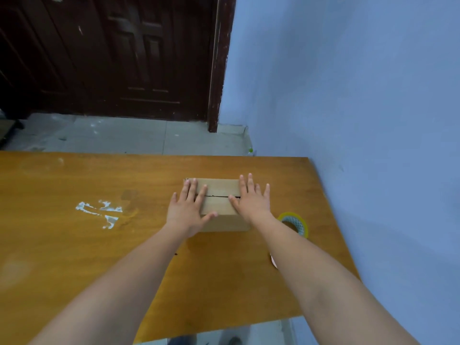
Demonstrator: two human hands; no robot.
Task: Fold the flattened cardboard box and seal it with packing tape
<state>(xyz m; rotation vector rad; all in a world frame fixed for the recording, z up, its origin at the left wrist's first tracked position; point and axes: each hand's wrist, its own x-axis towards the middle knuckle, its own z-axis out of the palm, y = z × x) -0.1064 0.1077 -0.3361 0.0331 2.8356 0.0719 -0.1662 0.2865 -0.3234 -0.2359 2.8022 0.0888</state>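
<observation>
Pressing both top flaps of the cardboard box (219, 204) shut at mid-tabletop (74, 245), left hand (188, 207) and right hand (251, 201) lying flat, fingers spread, gripping nothing. Folding looking done; next, probably reaching for the packing tape roll (295, 223) just right of the box while keeping the seam closed.

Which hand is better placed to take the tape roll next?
Right, probably. The tape roll lies beside the right hand; the left hand presses the box on the far side.
</observation>
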